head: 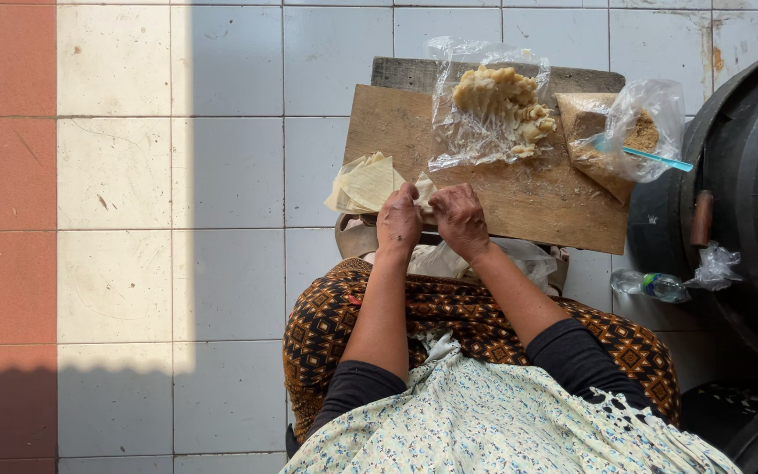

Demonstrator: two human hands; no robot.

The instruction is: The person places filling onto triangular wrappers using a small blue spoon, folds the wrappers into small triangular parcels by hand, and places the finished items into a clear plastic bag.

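On the wooden board point(537, 197), both hands point(399, 221) point(459, 219) curl over something hidden, perhaps a wrapper.

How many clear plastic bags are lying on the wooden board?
2. One clear bag with pale yellow dough lies at the middle of the wooden board. The other bag, holding brown powder and a blue spoon, lies at its right end. More may be hidden below.
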